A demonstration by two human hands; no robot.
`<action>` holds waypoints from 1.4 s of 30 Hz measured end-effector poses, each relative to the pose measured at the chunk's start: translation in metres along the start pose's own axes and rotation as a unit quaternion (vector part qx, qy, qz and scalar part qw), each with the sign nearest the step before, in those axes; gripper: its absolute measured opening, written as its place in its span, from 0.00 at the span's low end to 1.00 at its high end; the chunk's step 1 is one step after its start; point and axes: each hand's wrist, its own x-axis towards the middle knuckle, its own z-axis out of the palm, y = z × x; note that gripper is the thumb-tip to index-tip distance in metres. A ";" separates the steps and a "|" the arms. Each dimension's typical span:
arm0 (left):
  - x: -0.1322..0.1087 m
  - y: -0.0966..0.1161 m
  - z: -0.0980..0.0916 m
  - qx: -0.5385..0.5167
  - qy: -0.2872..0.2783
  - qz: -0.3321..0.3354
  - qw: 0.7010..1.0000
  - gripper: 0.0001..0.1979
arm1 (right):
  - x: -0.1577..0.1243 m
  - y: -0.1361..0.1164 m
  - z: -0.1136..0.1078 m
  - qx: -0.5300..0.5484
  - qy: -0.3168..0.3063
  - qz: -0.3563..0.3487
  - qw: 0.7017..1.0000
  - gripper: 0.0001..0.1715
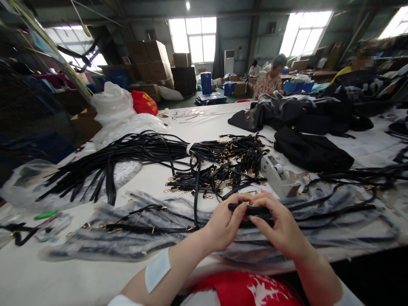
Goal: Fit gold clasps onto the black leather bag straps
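Closed left grip [223, 223] and closed right grip [278, 226] side by side just above the near edge of the white desk [159, 180], fingers and thumbs of both pinched tight on a short folded black leather strap [255, 210] held level between them. Directly beneath, and spread along the near side of the desk, flat clear plastic sleeves [153, 238] with black straps and gold clasps inside. Just beyond the grips, a tied bundle of black straps with gold snap hooks [223, 163] (hooks heaped toward the near and right side). Left of that bundle, a fan of long black leather strips [105, 170] lying over crumpled clear plastic. Right of the bundle, a grey tape dispenser [276, 172]; behind and right of it, a heap of black handbags [312, 151]. On the left forearm, a white adhesive patch [157, 267]. Toward the far left of the desk, white plastic bags [111, 104] with a red bag [144, 102] just beside them. Near the left edge, a small green stick-shaped item [46, 214], too blurred to name. Behind the handbags, two other people seated at the far side.
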 end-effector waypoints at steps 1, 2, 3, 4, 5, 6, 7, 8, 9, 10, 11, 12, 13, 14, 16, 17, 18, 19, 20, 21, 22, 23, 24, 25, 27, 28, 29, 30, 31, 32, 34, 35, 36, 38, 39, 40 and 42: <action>0.000 0.000 -0.001 0.001 -0.004 -0.002 1.000 0.24 | 0.000 -0.002 0.000 -0.038 0.011 -0.012 0.999 0.12; 0.000 0.000 -0.001 0.009 -0.004 0.000 1.000 0.25 | 0.001 -0.003 0.001 -0.073 0.018 -0.028 0.997 0.17; 0.000 0.000 0.000 0.018 -0.008 0.005 1.000 0.25 | 0.002 -0.005 0.002 -0.101 0.020 -0.046 0.994 0.19; -0.001 0.001 0.001 0.025 -0.013 0.013 1.000 0.25 | 0.002 -0.007 0.003 -0.121 0.019 -0.062 0.991 0.18; -0.001 0.002 0.003 0.026 -0.020 0.018 0.999 0.25 | 0.003 -0.009 0.004 -0.132 0.016 -0.076 0.988 0.15; -0.001 0.004 0.004 0.025 -0.030 0.017 0.999 0.25 | 0.004 -0.010 0.004 -0.139 0.012 -0.084 0.987 0.12; -0.002 0.005 0.005 0.023 -0.037 0.011 0.999 0.25 | 0.005 -0.011 0.003 -0.142 0.013 -0.087 0.986 0.10; -0.002 0.006 0.004 0.021 -0.038 -0.001 0.999 0.25 | 0.005 -0.011 0.002 -0.144 0.019 -0.087 0.986 0.09; -0.001 0.006 0.003 0.018 -0.031 -0.019 0.999 0.26 | 0.005 -0.011 -0.001 -0.146 0.026 -0.086 0.985 0.07; 0.000 0.006 -0.001 0.012 -0.013 -0.040 0.999 0.27 | 0.005 -0.010 -0.004 -0.146 0.037 -0.085 0.985 0.07; 0.002 0.006 -0.006 0.003 0.017 -0.060 0.998 0.29 | 0.005 -0.009 -0.008 -0.147 0.051 -0.083 0.984 0.06; 0.004 0.006 -0.012 -0.011 0.052 -0.076 0.996 0.30 | 0.005 -0.008 -0.013 -0.146 0.065 -0.081 0.984 0.06; 0.006 0.006 -0.018 -0.027 0.087 -0.087 0.992 0.31 | 0.004 -0.007 -0.017 -0.145 0.076 -0.078 0.983 0.07; 0.008 0.007 -0.024 -0.041 0.116 -0.093 0.988 0.32 | 0.004 -0.006 -0.021 -0.144 0.084 -0.074 0.983 0.07; 0.010 0.008 -0.034 -0.057 0.137 -0.086 0.985 0.32 | 0.004 -0.006 -0.024 -0.140 0.081 -0.058 0.985 0.07; 0.010 0.009 -0.036 -0.055 0.129 -0.078 0.987 0.32 | 0.004 -0.006 -0.024 -0.135 0.067 -0.045 0.987 0.06; 0.010 0.010 -0.037 -0.045 0.111 -0.070 0.990 0.32 | 0.005 -0.007 -0.022 -0.126 0.042 -0.028 0.991 0.07; 0.010 0.011 -0.036 -0.027 0.082 -0.062 0.994 0.31 | 0.005 -0.008 -0.019 -0.109 0.004 -0.006 0.994 0.08; 0.008 0.013 -0.034 -0.001 0.048 -0.054 0.997 0.30 | 0.005 -0.009 -0.015 -0.086 -0.046 0.020 0.995 0.09; 0.007 0.014 -0.031 0.028 0.012 -0.047 0.998 0.29 | 0.005 -0.011 -0.010 -0.058 -0.099 0.048 0.992 0.10; 0.006 0.014 -0.028 0.055 -0.023 -0.041 0.997 0.29 | 0.005 -0.012 -0.006 -0.028 -0.143 0.075 0.986 0.11; 0.005 0.015 -0.026 0.076 -0.055 -0.036 0.995 0.28 | 0.006 -0.013 -0.002 -0.001 -0.175 0.097 0.980 0.12; 0.004 0.015 -0.025 0.088 -0.086 -0.035 0.992 0.27 | 0.006 -0.013 0.000 0.021 -0.191 0.113 0.975 0.13; 0.004 0.014 -0.025 0.091 -0.115 -0.038 0.989 0.25 | 0.006 -0.013 0.001 0.038 -0.195 0.123 0.972 0.14; 0.003 0.012 -0.028 0.099 -0.169 -0.041 0.980 0.20 | 0.007 -0.013 -0.001 0.056 -0.185 0.130 0.973 0.17; 0.003 0.011 -0.031 0.111 -0.192 -0.037 0.974 0.20 | 0.008 -0.013 -0.003 0.058 -0.183 0.129 0.973 0.19; 0.003 0.010 -0.033 0.133 -0.212 -0.031 0.968 0.21 | 0.009 -0.012 -0.005 0.053 -0.184 0.126 0.973 0.22; 0.003 0.008 -0.036 0.158 -0.228 -0.025 0.960 0.21 | 0.009 -0.013 -0.006 0.038 -0.186 0.121 0.974 0.25; 0.003 0.007 -0.038 0.184 -0.242 -0.023 0.952 0.18 | 0.009 -0.013 -0.007 0.016 -0.190 0.115 0.975 0.26; 0.003 0.005 -0.040 0.207 -0.260 -0.026 0.943 0.14 | 0.009 -0.013 -0.007 -0.011 -0.193 0.110 0.975 0.26; 0.003 0.004 -0.044 0.233 -0.293 -0.038 0.927 0.08 | 0.008 -0.012 -0.007 -0.062 -0.192 0.106 0.974 0.25; 0.003 0.003 -0.046 0.236 -0.303 -0.043 0.922 0.07 | 0.008 -0.011 -0.006 -0.078 -0.185 0.108 0.974 0.25; 0.003 0.003 -0.048 0.233 -0.306 -0.045 0.922 0.07 | 0.007 -0.009 -0.007 -0.088 -0.173 0.111 0.975 0.26; 0.003 0.003 -0.053 0.220 -0.284 -0.047 0.932 0.06 | 0.006 -0.006 -0.008 -0.097 -0.142 0.118 0.978 0.28; 0.003 0.003 -0.055 0.211 -0.262 -0.049 0.941 0.06 | 0.006 -0.005 -0.008 -0.100 -0.129 0.121 0.979 0.29; 0.003 0.003 -0.057 0.202 -0.236 -0.050 0.949 0.06 | 0.006 -0.004 -0.009 -0.104 -0.120 0.122 0.980 0.29; 0.003 0.004 -0.060 0.181 -0.187 -0.047 0.964 0.07 | 0.007 -0.005 -0.010 -0.105 -0.119 0.118 0.980 0.28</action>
